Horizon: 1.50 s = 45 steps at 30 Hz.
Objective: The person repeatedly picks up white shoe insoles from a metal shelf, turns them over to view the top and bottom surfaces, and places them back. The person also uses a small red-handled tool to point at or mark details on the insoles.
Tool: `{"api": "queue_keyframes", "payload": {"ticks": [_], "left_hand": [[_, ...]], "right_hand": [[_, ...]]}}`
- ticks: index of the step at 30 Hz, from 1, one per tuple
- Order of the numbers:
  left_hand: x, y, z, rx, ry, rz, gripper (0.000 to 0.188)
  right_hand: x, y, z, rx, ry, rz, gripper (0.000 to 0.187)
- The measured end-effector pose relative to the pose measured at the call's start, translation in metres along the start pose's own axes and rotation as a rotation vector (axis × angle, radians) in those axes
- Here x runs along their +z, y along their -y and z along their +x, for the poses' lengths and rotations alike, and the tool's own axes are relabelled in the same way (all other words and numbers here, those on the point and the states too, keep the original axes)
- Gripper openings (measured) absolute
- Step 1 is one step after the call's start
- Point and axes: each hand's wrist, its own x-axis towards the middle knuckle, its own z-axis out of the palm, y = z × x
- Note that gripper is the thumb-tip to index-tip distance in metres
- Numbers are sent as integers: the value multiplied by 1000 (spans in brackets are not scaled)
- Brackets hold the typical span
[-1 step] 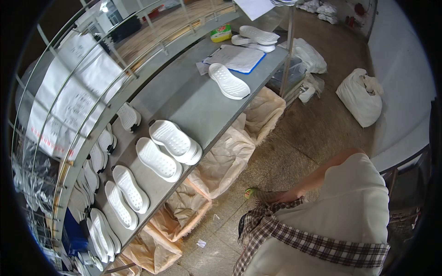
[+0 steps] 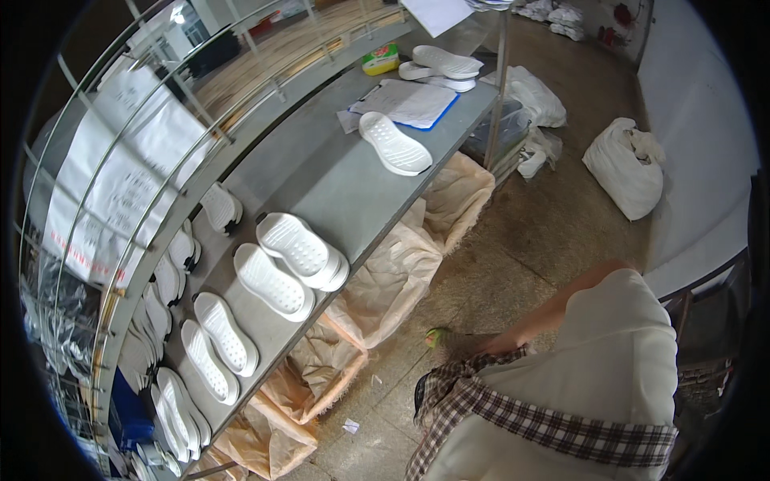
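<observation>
My right arm hangs from a white sleeve, and my right hand [image 2: 499,341] is beside the bunched plaid cloth [image 2: 457,385] at my waist. Its fingers are too hidden to make out; whether it grips the cloth does not show. My left hand is out of view. On the grey table [image 2: 321,180], at my left, lie white shoe soles, apart from my hand. One sole [image 2: 393,144] lies alone near the clipboard. A stacked group [image 2: 301,248] overlaps another sole [image 2: 273,280]. Nearer, a pair [image 2: 226,333] lies side by side, and a further group [image 2: 178,413] stands at the near end.
A blue-edged clipboard [image 2: 409,103], a yellow-green package [image 2: 381,59] and more soles [image 2: 445,62] occupy the far end. A wire rail [image 2: 265,96] borders the table. Lined sacks [image 2: 385,289] stand beneath its edge. A white sack [image 2: 624,168] sits on the floor by the wall.
My view has shifted very slightly. The soles keep their places, and my right arm shows no visible movement.
</observation>
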Motion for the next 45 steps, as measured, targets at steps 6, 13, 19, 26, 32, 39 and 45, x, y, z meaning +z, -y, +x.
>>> {"api": "queue_keyframes", "payload": {"ticks": [6, 13, 19, 26, 32, 39, 45], "left_hand": [[5, -7, 9, -47, 1, -22, 57], [10, -10, 13, -92, -30, -64, 56], [15, -8, 5, -128, -78, -112, 55], [19, 2, -14, -136, -110, -171, 54], [18, 22, -26, -128, -114, -224, 54], [27, 32, -36, -159, -123, -336, 53], [42, 28, -25, -169, -166, -480, 52]], "right_hand": [[-13, 52, -22, 351, -216, 206, 42], [-35, 83, -16, 301, -381, 206, 38], [-42, 41, 1, 222, 11, -306, 25], [-1, 15, -9, 159, -144, 292, 36], [28, 43, -52, 612, -43, 571, 33], [38, 20, -87, 596, -131, 495, 30], [-45, -14, -101, 395, -186, 47, 46]]}}
